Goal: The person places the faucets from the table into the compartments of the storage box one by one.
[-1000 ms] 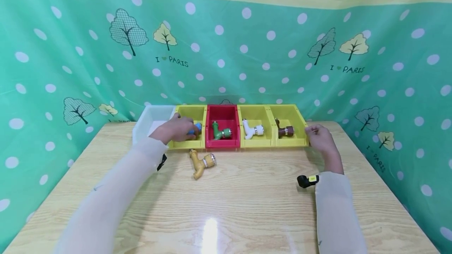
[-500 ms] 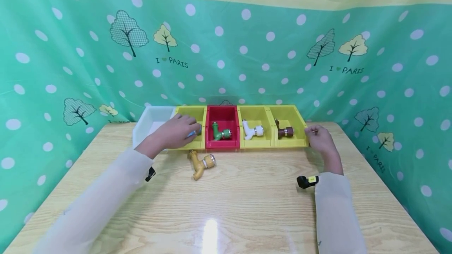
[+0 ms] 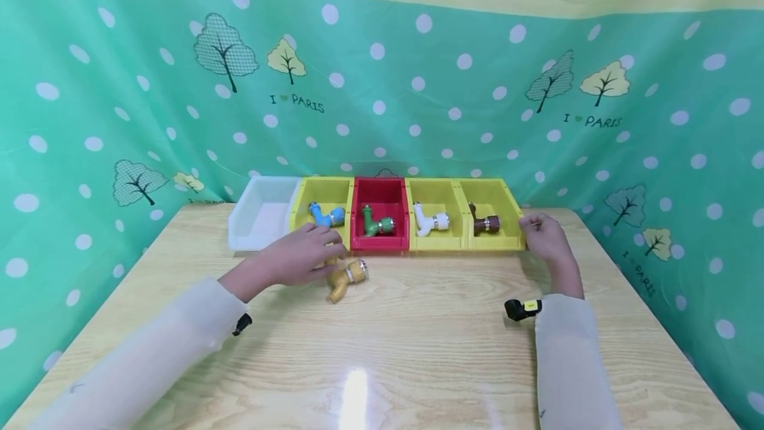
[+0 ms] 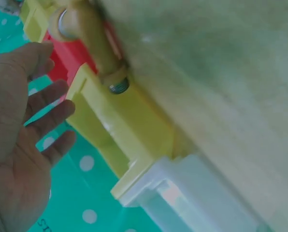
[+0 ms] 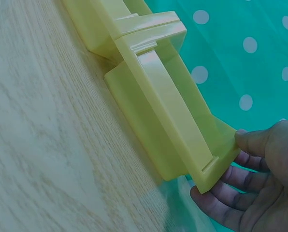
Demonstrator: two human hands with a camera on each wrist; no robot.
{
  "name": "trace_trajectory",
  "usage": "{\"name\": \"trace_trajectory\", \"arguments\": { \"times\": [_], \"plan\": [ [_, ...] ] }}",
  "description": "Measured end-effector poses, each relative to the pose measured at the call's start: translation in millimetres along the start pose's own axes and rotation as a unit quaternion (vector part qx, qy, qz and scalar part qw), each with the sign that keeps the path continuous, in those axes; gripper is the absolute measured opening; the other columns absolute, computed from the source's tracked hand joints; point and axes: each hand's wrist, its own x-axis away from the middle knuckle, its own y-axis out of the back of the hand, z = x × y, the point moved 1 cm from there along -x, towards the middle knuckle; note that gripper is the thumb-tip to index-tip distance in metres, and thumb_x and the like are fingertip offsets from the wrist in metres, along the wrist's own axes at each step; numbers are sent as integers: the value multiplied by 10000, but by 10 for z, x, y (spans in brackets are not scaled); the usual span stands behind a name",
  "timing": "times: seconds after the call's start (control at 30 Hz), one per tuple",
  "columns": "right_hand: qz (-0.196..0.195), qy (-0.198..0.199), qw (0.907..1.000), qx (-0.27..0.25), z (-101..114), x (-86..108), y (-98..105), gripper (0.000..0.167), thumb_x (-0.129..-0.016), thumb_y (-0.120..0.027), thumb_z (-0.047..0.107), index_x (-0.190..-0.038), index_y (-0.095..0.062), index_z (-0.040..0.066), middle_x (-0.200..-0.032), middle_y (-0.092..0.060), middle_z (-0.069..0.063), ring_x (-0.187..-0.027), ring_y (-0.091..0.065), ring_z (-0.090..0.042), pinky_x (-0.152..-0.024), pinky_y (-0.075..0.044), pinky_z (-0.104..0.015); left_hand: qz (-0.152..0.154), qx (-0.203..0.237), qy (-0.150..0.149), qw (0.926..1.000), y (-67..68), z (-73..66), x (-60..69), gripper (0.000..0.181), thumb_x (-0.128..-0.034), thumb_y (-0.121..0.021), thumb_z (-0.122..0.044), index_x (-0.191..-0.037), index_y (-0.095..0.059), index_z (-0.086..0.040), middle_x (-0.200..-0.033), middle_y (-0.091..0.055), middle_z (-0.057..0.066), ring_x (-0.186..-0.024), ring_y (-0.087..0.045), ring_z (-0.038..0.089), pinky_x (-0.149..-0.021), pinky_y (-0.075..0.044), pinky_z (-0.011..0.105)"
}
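My left hand (image 3: 307, 254) hovers with spread fingers (image 4: 52, 116) at the ochre-yellow tap (image 3: 349, 274), which lies on the table in front of the bins; whether they touch it I cannot tell. In the left wrist view the same tap (image 4: 93, 41) appears beyond the fingertips. My right hand (image 3: 544, 237) holds the outer side wall of the rightmost yellow bin (image 5: 158, 111) between thumb and fingers. A blue tap (image 3: 327, 215) lies in the left yellow bin (image 3: 304, 241), a green tap (image 3: 377, 223) in the red bin (image 3: 379, 244).
A white tap (image 3: 428, 220) and a brown tap (image 3: 485, 223) sit in the two right-hand yellow bins. At the row's left end is a pale translucent bin (image 3: 247, 243). The wooden table (image 3: 418, 344) reaches back to a green dotted cloth (image 3: 382, 118).
My left hand has let go of the blue tap in the left yellow bin and come back toward the ochre-yellow tap. My right hand has stayed at the bin.
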Motion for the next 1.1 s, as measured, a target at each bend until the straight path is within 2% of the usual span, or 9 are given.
{"name": "trace_trajectory", "arguments": {
  "times": [0.1, 0.2, 0.33, 0.53, 0.73, 1.1],
  "plan": [
    [6, 28, 10000, -8, 18, -7, 8, 509, -1118, -349, 368, -1353, -469, -67, -1243, -500, -252, -1091, -509, -359, -865, -479, -425, 211, 586, 41, 9981, -55, -27, 63, 269, -974, -720, -328, -1218, -669, -227, -1192, -639, -40, -1111, -581, 176, -948, -492, 412],
    [36, 47, 10000, 13, 12, -3, -5, 512, -1118, -348, 371, -1356, -469, -65, -1241, -505, -252, -1084, -517, -355, -859, -484, -417, 406, 1155, 38, 9925, -101, -53, 140, 259, -964, -733, -335, -1206, -668, -267, -1228, -627, -58, -1132, -577, 165, -965, -497, 414],
    [26, 91, 9999, 68, 5, 1, 0, 532, -1116, -347, 386, -1373, -461, -66, -1269, -497, -263, -1097, -510, -363, -865, -484, -429, 501, 1479, -16, 9877, -132, -79, 205, 243, -967, -730, -319, -1206, -691, -312, -1269, -616, -41, -1180, -549, 196, -987, -487, 439],
    [9, 94, 9999, 64, -3, 1, 3, 512, -1117, -352, 375, -1371, -464, -55, -1270, -495, -262, -1101, -505, -368, -868, -479, -429, 691, 1381, -83, 9880, -173, -121, 206, 323, -975, -711, -351, -1295, -674, -370, -1371, -567, -5, -1275, -484, 232, -1044, -464, 493],
    [-4, 33, 10000, -21, -30, -17, -11, 499, -1119, -351, 368, -1358, -465, -55, -1228, -503, -246, -1059, -515, -342, -833, -485, -394, 918, 1113, -149, 9894, -209, -161, 150, 345, -981, -689, -413, -1320, -647, -366, -1413, -534, 32, -1319, -453, 265, -1094, -410, 562],
    [-19, 126, 9999, -15, -56, -34, -3, 546, -1114, -340, 403, -1364, -459, -68, -1249, -498, -258, -1063, -519, -348, -829, -490, -398, 980, 994, 35, 9902, -257, -169, 87, 320, -963, -665, -418, -1274, -620, -360, -1374, -538, 31, -1288, -472, 249, -1105, -364, 527]
  ]
}}
